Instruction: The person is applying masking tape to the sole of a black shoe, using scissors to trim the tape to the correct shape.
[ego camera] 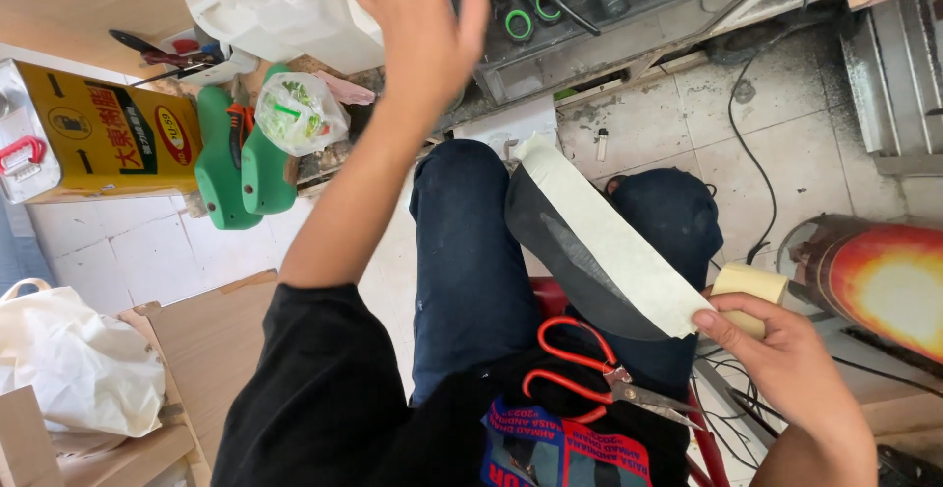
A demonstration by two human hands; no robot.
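Looking down: a seated person's lap in dark jeans, both arms in view, tiled floor beneath.
Left hand: the left hand is raised toward the far side, palm flat, fingers spread wide and holding nothing; it hovers in front of a white plastic jug and the edge of a dark tray of tools.
Right hand: the right hand sits near and to the right, its fingers closed around a roll of masking tape.
Tape strip: a long strip of cream tape runs from the roll, up and left across the right knee; its far end lies loose on the thigh, over a dark curved sheet.
Scissors: red-handled scissors rest on the lap, just near of the strip, blades pointing right.
Left of scene: a yellow metal can, a green tool with a clear plastic bag on it, and a white cloth bag.
Right of scene: a red and orange cylinder on its side.
Risk: with only one hand on it, the loose strip could sag, twist and stick to itself or to the jeans; I judge the scissors could also slide off the lap if the knees shift.
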